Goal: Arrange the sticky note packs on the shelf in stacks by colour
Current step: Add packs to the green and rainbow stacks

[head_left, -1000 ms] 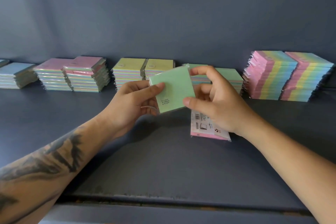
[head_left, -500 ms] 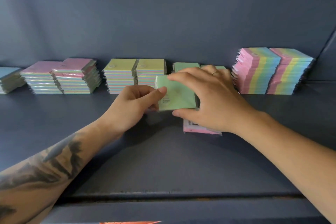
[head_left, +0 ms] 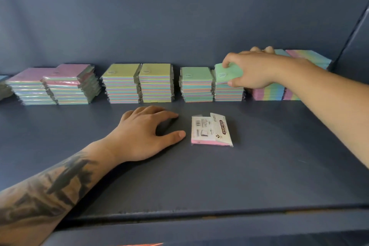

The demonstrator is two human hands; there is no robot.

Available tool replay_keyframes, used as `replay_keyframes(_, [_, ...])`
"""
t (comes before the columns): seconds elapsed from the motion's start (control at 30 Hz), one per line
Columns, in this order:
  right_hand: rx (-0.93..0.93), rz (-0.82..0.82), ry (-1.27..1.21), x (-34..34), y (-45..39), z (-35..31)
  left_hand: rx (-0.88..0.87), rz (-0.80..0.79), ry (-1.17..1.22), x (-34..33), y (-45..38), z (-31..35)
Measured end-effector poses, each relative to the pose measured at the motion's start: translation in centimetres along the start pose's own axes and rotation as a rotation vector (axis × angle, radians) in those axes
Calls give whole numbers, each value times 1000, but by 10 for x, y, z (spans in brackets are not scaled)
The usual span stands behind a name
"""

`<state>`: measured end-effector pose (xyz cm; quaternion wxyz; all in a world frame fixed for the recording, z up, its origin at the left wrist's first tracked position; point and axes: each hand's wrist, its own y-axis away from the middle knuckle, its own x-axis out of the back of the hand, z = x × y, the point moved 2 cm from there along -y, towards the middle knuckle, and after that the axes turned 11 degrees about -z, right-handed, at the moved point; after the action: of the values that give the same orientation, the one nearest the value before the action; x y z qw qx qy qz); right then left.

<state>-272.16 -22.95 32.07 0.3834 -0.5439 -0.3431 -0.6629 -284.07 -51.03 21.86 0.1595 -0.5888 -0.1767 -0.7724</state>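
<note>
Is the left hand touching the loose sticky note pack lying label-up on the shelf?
Apart. The head view shows bare shelf between the left hand and the sticky note pack.

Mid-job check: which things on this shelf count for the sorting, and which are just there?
In the job:
- green pack, gripped by the right hand over the right green stack
- loose pink pack, label side up, beside the left hand
- pink stacks, yellow stacks, left green stack

Just there:
- striped stacks at far right
- shelf
</note>
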Motion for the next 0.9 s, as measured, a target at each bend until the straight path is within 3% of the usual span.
replay_keyframes(0.77, [-78,-78,38,-13,-16,-10,23,-26,34,2,0,2])
replay_keyframes(0.9, [-20,62,2,0,13,-18,28,-62,6,6,4,9])
